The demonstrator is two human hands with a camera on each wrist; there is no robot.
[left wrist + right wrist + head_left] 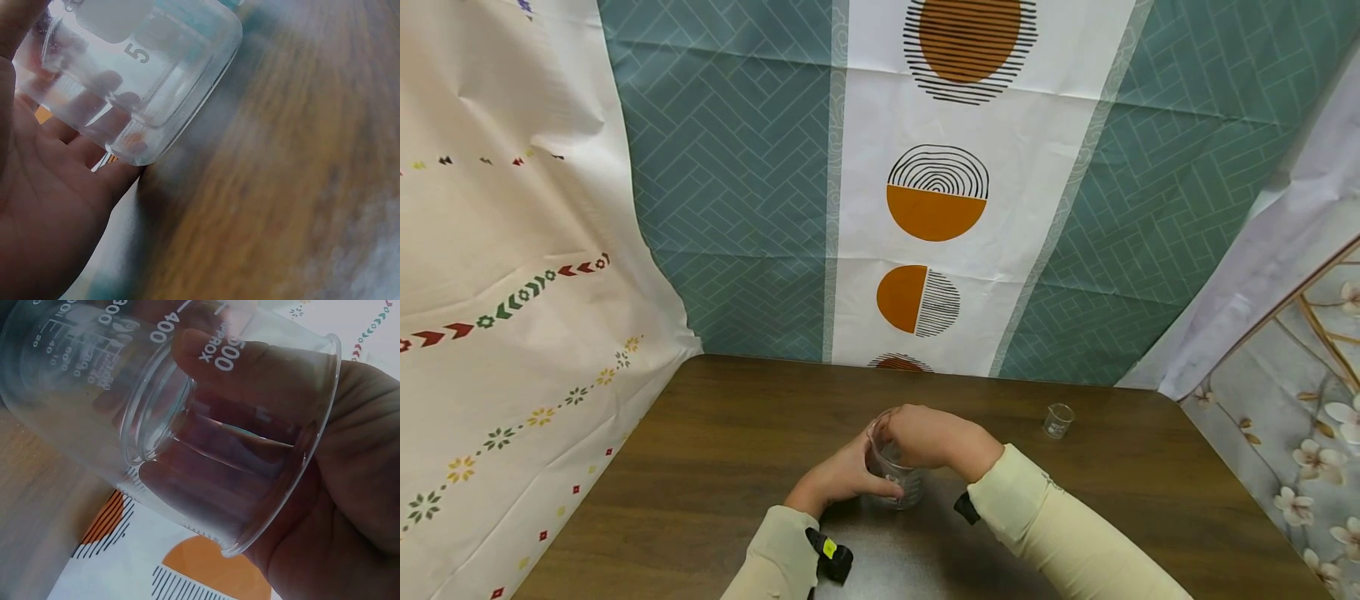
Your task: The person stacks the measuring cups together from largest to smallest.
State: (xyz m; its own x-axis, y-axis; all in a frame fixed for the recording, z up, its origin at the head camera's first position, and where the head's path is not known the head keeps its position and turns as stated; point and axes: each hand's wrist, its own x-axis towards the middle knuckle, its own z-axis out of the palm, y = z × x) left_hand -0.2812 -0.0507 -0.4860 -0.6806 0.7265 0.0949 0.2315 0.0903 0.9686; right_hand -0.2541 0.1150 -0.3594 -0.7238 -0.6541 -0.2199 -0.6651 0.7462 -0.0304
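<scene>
A large clear glass beaker stands on the wooden table, marked up to 500 in the right wrist view. My left hand holds it from the left side, thumb across its front and fingers behind. From above, my right hand reaches in through the wide mouth. Nested inside is a smaller glass beaker with fine white markings. My right thumb and fingers pinch this inner beaker at its rim, inside the large beaker's wall. Through the glass, the left wrist view shows left-hand fingers round the large beaker.
Another small glass beaker stands apart at the back right of the wooden table. Patterned cloth hangs behind the table's far edge, with more cloth at the left and right sides.
</scene>
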